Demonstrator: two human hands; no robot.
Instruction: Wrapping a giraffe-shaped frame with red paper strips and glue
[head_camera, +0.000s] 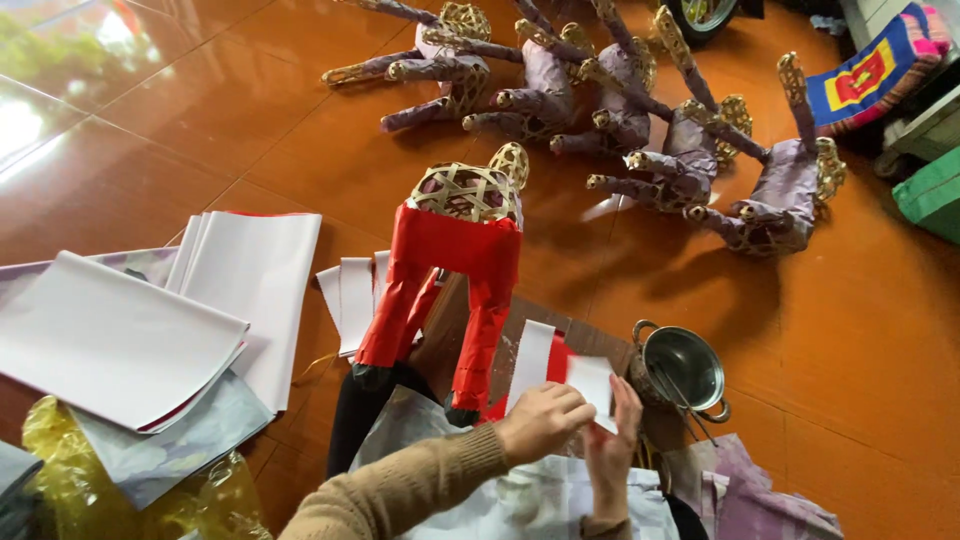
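Observation:
My left hand (541, 421) and my right hand (612, 440) meet low in the middle, both pinching a small white paper piece (591, 379) with a red underside. Just left of it lies a longer white paper strip (531, 362) on a cardboard sheet (590, 335). In front of me stands a woven bamboo animal frame (463, 190) whose body and legs are wrapped in red paper (462, 262), its feet close to my knees.
A small steel pot (684, 368) sits right of my hands. White paper stacks (250, 280) and loose sheets lie at left, over a yellow plastic bag (60, 440). Several purple-wrapped bamboo frames (690, 150) lie on the tiled floor beyond. A colourful cushion (870, 70) is at top right.

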